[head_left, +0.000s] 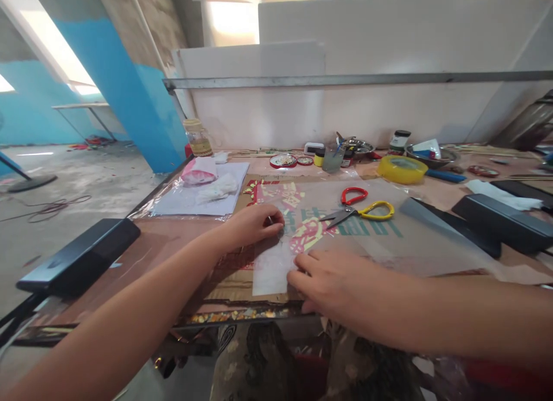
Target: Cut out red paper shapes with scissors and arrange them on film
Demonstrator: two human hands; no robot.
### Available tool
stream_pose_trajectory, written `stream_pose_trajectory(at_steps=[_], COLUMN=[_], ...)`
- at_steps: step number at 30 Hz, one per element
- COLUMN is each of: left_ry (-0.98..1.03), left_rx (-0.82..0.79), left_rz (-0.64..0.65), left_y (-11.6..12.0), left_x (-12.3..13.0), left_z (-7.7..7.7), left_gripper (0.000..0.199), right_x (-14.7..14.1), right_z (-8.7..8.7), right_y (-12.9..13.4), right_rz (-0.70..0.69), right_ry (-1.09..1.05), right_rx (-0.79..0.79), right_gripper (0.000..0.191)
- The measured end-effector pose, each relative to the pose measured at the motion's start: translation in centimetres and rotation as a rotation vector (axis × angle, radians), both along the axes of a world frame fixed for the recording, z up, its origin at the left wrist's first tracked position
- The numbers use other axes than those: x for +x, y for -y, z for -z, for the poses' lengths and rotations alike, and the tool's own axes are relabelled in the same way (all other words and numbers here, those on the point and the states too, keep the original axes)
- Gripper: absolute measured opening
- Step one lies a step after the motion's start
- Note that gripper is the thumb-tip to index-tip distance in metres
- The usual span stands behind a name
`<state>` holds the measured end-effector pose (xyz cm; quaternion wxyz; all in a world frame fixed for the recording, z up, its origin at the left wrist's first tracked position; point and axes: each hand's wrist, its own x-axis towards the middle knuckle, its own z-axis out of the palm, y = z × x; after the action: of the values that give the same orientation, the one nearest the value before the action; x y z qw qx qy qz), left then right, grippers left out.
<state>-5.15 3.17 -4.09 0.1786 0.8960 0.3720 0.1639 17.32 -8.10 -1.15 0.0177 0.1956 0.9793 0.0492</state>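
Note:
My left hand (259,225) is closed in a pinch at the left edge of a translucent sheet (432,248). A thin dark bit shows near its fingertips, too small to name. My right hand (324,280) rests on the sheet's near part, fingers bent but apart, with the thumb by the table edge. Pink and pale-yellow patterned cut pieces (309,234) lie between and beyond my hands. Beneath the sheet is brown cardboard (235,280) with green printed characters. Scissors (345,214) with one red and one yellow handle lie partly spread on the sheet, just beyond my right hand.
A roll of yellow tape (401,169), small paint jars (318,157) and a metal bowl (449,156) stand toward the back. White paper (173,202) bearing crumpled tissue lies at left. Black boxy devices sit at the left edge (82,257) and right side (505,219).

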Motion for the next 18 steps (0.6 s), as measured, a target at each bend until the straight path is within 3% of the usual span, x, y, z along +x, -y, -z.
stream_pose_trajectory(at_steps=[3,6,11,14,16,18], left_ry=[-0.001,-0.010,-0.219,-0.369,-0.420,-0.446], left_rx=[-0.007,-0.050,-0.351,-0.399,-0.361,-0.322], left_rz=[-0.011,0.002,0.141,0.208,0.242,0.265], left_y=[0.0,0.3,1.5,2.4,3.0,3.6], left_x=[0.1,-0.4,-3.3,-4.3,-4.1,-3.4], left_z=[0.1,-1.1,-5.2,-6.6,-6.6,-6.3], left_gripper=[0.018,0.026,0.047,0.070,0.080,0.084], right_x=[-0.2,-0.6,-0.2,0.2,0.3,0.2], right_z=[1.0,1.2,-2.2,-3.3,-2.8,-1.8], right_y=[0.1,0.6,0.6,0.3,0.4,0.7], right_rz=[0.005,0.015,0.190,0.251,0.239,0.229], right_ry=[0.021,0.057,-0.058,-0.128,-0.098,-0.058], right_rx=[0.112,0.150,0.156,0.040,-0.041,-0.110], right_gripper=[0.012,0.010,0.018,0.015,0.005,0.020])
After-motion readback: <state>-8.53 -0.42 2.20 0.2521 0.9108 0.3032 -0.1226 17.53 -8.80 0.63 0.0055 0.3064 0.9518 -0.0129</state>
